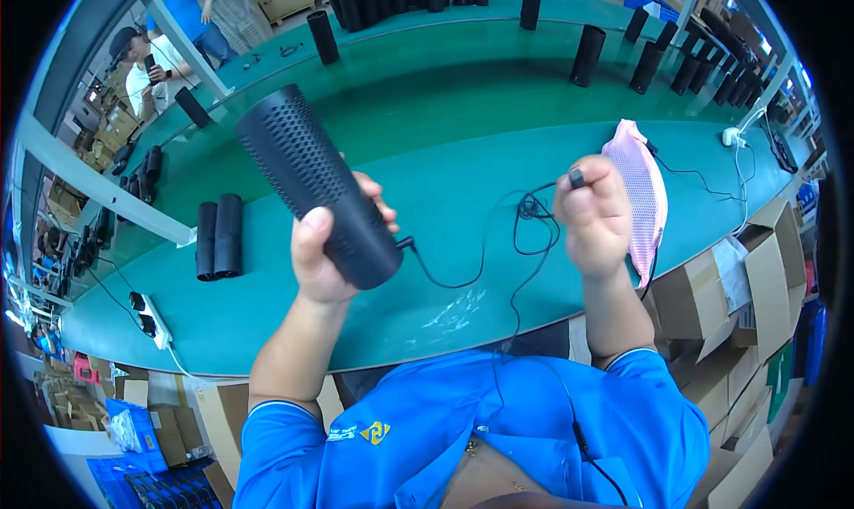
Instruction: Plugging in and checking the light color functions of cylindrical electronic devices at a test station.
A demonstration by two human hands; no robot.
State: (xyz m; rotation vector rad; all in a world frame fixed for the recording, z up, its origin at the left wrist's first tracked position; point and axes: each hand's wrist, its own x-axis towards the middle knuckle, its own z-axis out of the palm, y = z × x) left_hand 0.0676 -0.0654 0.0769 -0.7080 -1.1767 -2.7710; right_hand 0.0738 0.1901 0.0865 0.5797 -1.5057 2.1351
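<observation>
My left hand [322, 246] is wrapped round a black cylinder [307, 171] with a perforated surface, tilted above the green table. A thin cable's plug [406, 243] sits at the cylinder's lower end. Raised at the right, my right hand [594, 211] pinches a small dark cable plug [576, 178] between thumb and fingers. The black cable [532, 208] lies in a loose tangle between my hands. Just beyond my right hand is a pink mesh cloth [642, 189], partly hidden by it.
Two black cylinders [219, 238] stand at the left, near a white power strip [153, 320]. More cylinders [587, 55] stand along the darker green belt [445, 73]. A metal post [107, 184] rises at the left. Open cardboard boxes [712, 295] are at the right. Another person [156, 73] works at the far left.
</observation>
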